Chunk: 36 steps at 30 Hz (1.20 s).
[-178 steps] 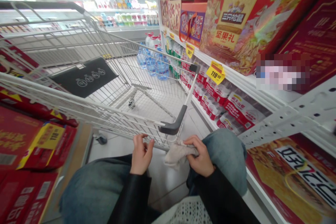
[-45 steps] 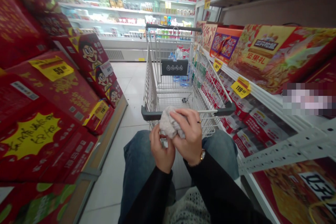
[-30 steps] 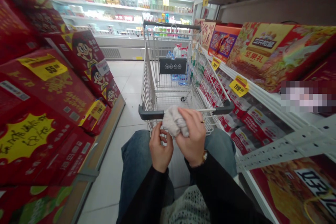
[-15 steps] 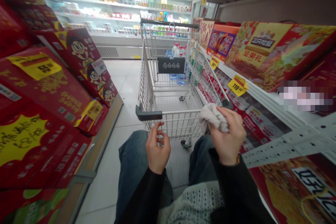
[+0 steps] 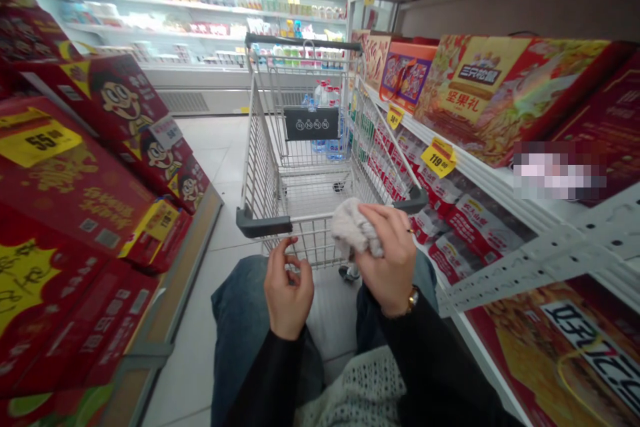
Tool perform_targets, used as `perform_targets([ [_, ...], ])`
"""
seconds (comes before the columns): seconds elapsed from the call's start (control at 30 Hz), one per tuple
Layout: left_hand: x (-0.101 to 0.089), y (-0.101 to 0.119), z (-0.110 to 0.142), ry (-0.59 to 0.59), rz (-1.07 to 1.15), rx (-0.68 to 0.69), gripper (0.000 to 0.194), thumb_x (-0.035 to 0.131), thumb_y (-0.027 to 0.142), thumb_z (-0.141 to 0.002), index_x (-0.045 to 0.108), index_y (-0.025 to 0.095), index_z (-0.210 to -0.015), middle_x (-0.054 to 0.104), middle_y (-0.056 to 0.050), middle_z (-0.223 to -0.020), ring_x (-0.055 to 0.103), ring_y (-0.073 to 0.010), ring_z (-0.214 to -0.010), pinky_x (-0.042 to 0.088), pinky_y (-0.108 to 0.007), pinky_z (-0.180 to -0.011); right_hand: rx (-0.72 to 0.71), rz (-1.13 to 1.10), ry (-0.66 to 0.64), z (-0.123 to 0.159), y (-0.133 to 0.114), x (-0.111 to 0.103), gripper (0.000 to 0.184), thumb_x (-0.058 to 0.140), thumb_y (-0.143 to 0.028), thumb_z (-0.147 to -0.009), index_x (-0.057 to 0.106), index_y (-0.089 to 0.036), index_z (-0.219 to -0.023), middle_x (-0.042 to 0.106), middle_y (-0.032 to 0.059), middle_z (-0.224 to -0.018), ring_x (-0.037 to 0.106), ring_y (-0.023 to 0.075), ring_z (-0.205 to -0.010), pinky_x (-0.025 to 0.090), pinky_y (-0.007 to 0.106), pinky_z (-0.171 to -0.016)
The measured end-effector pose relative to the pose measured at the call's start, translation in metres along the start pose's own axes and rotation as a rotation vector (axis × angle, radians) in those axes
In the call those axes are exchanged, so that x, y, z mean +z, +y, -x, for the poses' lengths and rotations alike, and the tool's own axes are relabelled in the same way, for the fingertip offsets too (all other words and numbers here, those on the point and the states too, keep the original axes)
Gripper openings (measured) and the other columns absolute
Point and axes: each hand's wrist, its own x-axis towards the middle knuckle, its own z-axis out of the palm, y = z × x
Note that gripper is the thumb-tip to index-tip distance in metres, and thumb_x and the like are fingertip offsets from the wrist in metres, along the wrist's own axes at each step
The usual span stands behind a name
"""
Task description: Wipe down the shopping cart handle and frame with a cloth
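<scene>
A wire shopping cart (image 5: 320,173) stands in front of me, its near top bar having dark plastic corner pieces. My right hand (image 5: 387,260) grips a crumpled light-grey cloth (image 5: 353,230), which lies against the middle-right of that near bar and hides part of it. Just below the left corner piece (image 5: 263,221) is my left hand (image 5: 289,290), palm turned inward. Its fingers are loosely curled and apart, with nothing between them. A dark panel (image 5: 311,124) with white symbols hangs toward the cart's far end.
Red gift boxes (image 5: 100,193) with yellow price tags are stacked on the left. Along the right runs a white shelf (image 5: 485,190) bearing boxed nuts (image 5: 465,97) above red-and-clear packages (image 5: 483,233). A lit refrigerated display (image 5: 200,27) spans the back. Bottles (image 5: 327,130) show behind the cart's mesh.
My right hand has slid the cloth leftward along the cart's near bar, away from the right corner piece. My left hand keeps nearly the same pose. The whole view has shifted slightly.
</scene>
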Motion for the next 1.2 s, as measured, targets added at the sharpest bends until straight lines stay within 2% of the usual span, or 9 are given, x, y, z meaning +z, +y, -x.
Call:
perform_targets([
  [0.13,0.005,0.001,0.001,0.025,-0.004,-0.005,0.041,0.059,0.021,-0.092,0.059,0.02,-0.133,0.066,-0.01,-0.128,0.06,-0.0099,-0.077,0.049,-0.017,-0.054,0.05,0.164,0.126,-0.005,0.037,-0.033,0.039,0.069,-0.018,-0.088,0.071,-0.026,-0.126,0.073,0.0088,-0.118,0.068,0.0287,-0.109,0.055,0.052,-0.098],
  [0.4,0.003,0.001,-0.001,0.032,-0.002,-0.006,0.038,0.06,0.024,-0.092,0.062,0.02,-0.13,0.067,-0.01,-0.126,0.062,-0.011,-0.079,0.052,-0.018,-0.057,0.104,0.312,0.271,-0.014,0.059,-0.045,0.033,0.071,-0.023,-0.088,0.074,-0.023,-0.12,0.075,0.0101,-0.114,0.071,0.0297,-0.107,0.055,0.052,-0.098],
  [0.53,0.002,0.002,-0.003,0.036,0.004,-0.035,0.041,0.061,0.026,-0.092,0.061,0.02,-0.132,0.067,-0.01,-0.128,0.062,-0.0116,-0.081,0.052,-0.018,-0.056,0.131,0.405,0.247,-0.027,0.077,-0.053,0.032,0.069,-0.024,-0.086,0.074,-0.022,-0.117,0.076,0.0104,-0.113,0.07,0.0304,-0.108,0.054,0.051,-0.1],
  [0.73,0.0,0.0,-0.004,0.012,0.021,-0.054,0.042,0.063,0.029,-0.091,0.062,0.022,-0.133,0.067,-0.008,-0.129,0.063,-0.0119,-0.084,0.054,-0.018,-0.061,0.145,0.397,0.199,-0.055,0.111,-0.058,0.031,0.062,-0.018,-0.084,0.073,-0.02,-0.113,0.078,0.011,-0.112,0.07,0.0304,-0.107,0.053,0.051,-0.1],
  [0.8,0.0,-0.001,-0.005,0.016,0.02,-0.044,0.041,0.063,0.029,-0.091,0.062,0.023,-0.132,0.067,-0.008,-0.129,0.062,-0.0123,-0.085,0.053,-0.018,-0.062,0.14,0.359,0.161,-0.054,0.108,-0.062,0.031,0.061,-0.016,-0.083,0.074,-0.02,-0.11,0.078,0.0102,-0.11,0.07,0.03,-0.107,0.053,0.05,-0.1],
  [0.97,0.0,-0.003,-0.006,0.016,0.031,-0.037,0.042,0.065,0.031,-0.09,0.063,0.023,-0.132,0.067,-0.009,-0.129,0.063,-0.0138,-0.084,0.053,-0.02,-0.06,0.098,0.222,-0.026,-0.026,0.068,-0.066,0.043,0.058,-0.009,-0.079,0.072,-0.023,-0.117,0.076,0.0076,-0.116,0.067,0.0282,-0.111,0.052,0.049,-0.102],
  [1.03,-0.001,-0.003,-0.006,0.003,0.031,-0.044,0.043,0.065,0.032,-0.091,0.063,0.024,-0.133,0.067,-0.008,-0.13,0.063,-0.0138,-0.085,0.054,-0.02,-0.061,0.076,0.205,-0.05,-0.021,0.061,-0.065,0.046,0.057,-0.007,-0.079,0.072,-0.023,-0.12,0.075,0.0077,-0.117,0.067,0.0279,-0.111,0.053,0.048,-0.1],
  [1.1,-0.003,-0.003,-0.005,-0.007,0.029,-0.049,0.043,0.065,0.032,-0.091,0.063,0.025,-0.133,0.067,-0.007,-0.13,0.064,-0.0135,-0.086,0.054,-0.02,-0.061,0.069,0.236,-0.015,-0.028,0.069,-0.064,0.046,0.057,-0.007,-0.079,0.072,-0.023,-0.119,0.075,0.0081,-0.117,0.067,0.0283,-0.111,0.052,0.049,-0.101],
  [1.2,-0.003,-0.003,-0.005,-0.009,0.032,-0.054,0.044,0.065,0.033,-0.09,0.063,0.025,-0.133,0.068,-0.007,-0.13,0.064,-0.0133,-0.085,0.053,-0.02,-0.061,0.077,0.296,0.085,-0.05,0.094,-0.065,0.039,0.058,-0.009,-0.078,0.074,-0.021,-0.112,0.076,0.0091,-0.114,0.067,0.0294,-0.111,0.051,0.05,-0.102],
])
